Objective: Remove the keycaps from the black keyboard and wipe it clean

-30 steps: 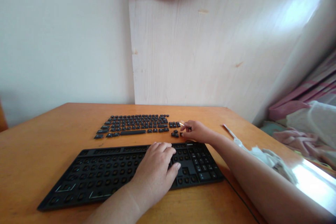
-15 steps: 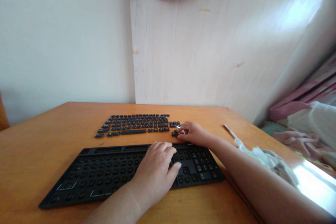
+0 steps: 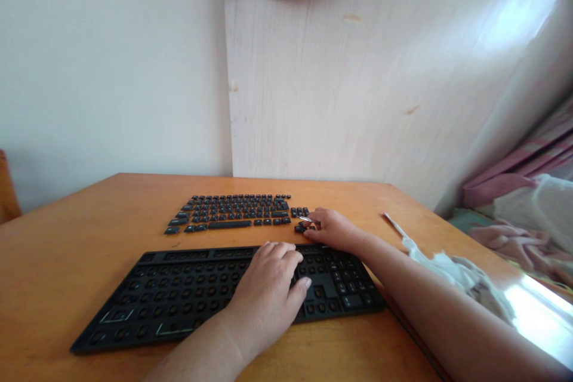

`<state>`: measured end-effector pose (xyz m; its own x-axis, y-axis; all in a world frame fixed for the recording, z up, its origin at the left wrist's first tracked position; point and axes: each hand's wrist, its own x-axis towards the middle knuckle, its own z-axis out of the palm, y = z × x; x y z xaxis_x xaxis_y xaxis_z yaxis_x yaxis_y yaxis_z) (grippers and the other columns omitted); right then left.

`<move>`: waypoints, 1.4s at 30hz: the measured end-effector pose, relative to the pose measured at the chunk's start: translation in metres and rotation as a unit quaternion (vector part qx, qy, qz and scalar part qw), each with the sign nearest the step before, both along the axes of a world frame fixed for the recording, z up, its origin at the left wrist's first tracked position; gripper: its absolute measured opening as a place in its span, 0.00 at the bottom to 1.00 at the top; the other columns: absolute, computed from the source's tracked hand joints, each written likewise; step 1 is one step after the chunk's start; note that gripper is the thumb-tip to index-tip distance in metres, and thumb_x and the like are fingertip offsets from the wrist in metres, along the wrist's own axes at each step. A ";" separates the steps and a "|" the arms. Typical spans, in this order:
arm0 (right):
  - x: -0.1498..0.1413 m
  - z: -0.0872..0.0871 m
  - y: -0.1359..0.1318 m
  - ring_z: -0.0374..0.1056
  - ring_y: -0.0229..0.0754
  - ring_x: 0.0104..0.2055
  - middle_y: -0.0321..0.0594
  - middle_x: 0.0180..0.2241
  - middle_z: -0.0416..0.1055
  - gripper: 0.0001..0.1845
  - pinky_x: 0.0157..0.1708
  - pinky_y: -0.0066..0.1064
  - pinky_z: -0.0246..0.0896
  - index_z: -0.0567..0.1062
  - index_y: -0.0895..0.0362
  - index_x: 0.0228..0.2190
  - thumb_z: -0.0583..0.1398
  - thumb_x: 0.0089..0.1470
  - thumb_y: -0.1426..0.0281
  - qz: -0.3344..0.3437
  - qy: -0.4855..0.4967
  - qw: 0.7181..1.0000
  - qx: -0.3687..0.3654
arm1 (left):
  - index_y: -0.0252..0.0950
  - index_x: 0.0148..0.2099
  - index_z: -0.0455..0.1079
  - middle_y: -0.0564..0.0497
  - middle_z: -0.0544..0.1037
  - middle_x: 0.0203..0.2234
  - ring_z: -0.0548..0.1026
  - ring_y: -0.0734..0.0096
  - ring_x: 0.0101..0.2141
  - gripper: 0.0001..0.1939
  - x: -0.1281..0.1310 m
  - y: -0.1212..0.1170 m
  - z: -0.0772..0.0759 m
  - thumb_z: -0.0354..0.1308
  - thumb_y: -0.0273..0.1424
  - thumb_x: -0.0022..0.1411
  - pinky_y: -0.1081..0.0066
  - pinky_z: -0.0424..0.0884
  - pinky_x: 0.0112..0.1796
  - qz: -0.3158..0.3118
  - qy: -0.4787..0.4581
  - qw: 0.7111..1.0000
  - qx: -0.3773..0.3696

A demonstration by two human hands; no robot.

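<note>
A black keyboard [image 3: 179, 295] lies on the table, most of its keycaps off and the sockets bare; the number pad at its right still has caps. My left hand [image 3: 271, 274] rests flat across its middle, fingers stretched out and thumb apart. Beyond the keyboard's upper edge, my right hand [image 3: 329, 228] pinches a thin silvery pronged tool [image 3: 308, 219]. Its fingertips touch or nearly touch a small group of loose keycaps [image 3: 299, 229], partly hidden by the hand. Removed keycaps [image 3: 233, 209] lie behind in keyboard-like rows, with the long space bar [image 3: 230, 224] in front.
The wooden table [image 3: 85, 239] meets a pale wall at the back. At right lie a slim pen-like stick [image 3: 394, 225] and crumpled white cloth or plastic [image 3: 456, 274]. A dark cable [image 3: 414, 337] runs beside my right forearm. Pink fabric [image 3: 505, 188] is piled beyond the table's right edge.
My right hand has shifted slightly left and nearer the small keycap group, which it now partly covers; the tool's tip points left. My left hand stays on the keyboard. The view has drifted slightly.
</note>
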<state>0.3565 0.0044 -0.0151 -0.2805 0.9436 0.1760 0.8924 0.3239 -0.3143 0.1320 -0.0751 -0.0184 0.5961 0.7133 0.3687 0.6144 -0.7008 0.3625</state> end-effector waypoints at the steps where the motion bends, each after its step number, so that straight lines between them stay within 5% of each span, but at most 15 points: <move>1: 0.000 0.000 0.000 0.64 0.39 0.31 0.38 0.29 0.71 0.08 0.29 0.27 0.52 0.78 0.56 0.32 0.61 0.50 0.66 0.001 -0.004 1.000 0.003 | 0.39 0.48 0.71 0.47 0.73 0.49 0.68 0.58 0.51 0.13 0.000 0.000 0.000 0.54 0.36 0.63 0.54 0.61 0.56 0.000 0.001 1.000 0.000; 17: 0.000 0.003 -0.002 0.67 0.42 0.38 0.41 0.36 0.73 0.10 0.37 0.28 0.55 0.77 0.55 0.37 0.60 0.53 0.66 -0.005 -0.051 0.999 0.015 | 0.39 0.49 0.71 0.46 0.73 0.49 0.67 0.57 0.51 0.13 0.001 0.000 -0.001 0.54 0.36 0.64 0.54 0.61 0.56 0.001 0.004 1.000 -0.002; 25: -0.002 0.004 -0.002 0.65 0.40 0.33 0.39 0.31 0.72 0.08 0.32 0.27 0.52 0.78 0.56 0.32 0.60 0.51 0.67 0.002 -0.043 0.999 0.018 | 0.38 0.49 0.71 0.46 0.73 0.48 0.68 0.58 0.51 0.14 0.000 -0.001 0.002 0.54 0.36 0.63 0.55 0.62 0.55 0.001 0.006 1.000 -0.004; 33: 0.018 0.005 0.006 0.61 0.36 0.27 0.35 0.25 0.67 0.07 0.29 0.26 0.52 0.77 0.58 0.31 0.58 0.48 0.72 -0.034 0.075 0.995 0.056 | 0.39 0.49 0.71 0.47 0.73 0.49 0.68 0.58 0.51 0.14 0.000 0.000 0.000 0.54 0.36 0.64 0.55 0.62 0.55 0.001 0.011 1.000 -0.008; 42: 0.031 -0.001 0.009 0.59 0.34 0.24 0.31 0.22 0.64 0.13 0.27 0.25 0.52 0.78 0.59 0.34 0.58 0.45 0.74 -0.020 0.108 0.994 -0.028 | 0.39 0.50 0.71 0.47 0.73 0.50 0.67 0.58 0.52 0.15 -0.001 0.000 -0.001 0.54 0.36 0.63 0.55 0.61 0.56 0.000 0.008 1.000 -0.013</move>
<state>0.3874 0.0134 -0.0157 -0.2032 0.9635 0.1745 0.8145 0.2653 -0.5159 0.1315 -0.0750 -0.0194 0.6014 0.7227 0.3407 0.6203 -0.6911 0.3710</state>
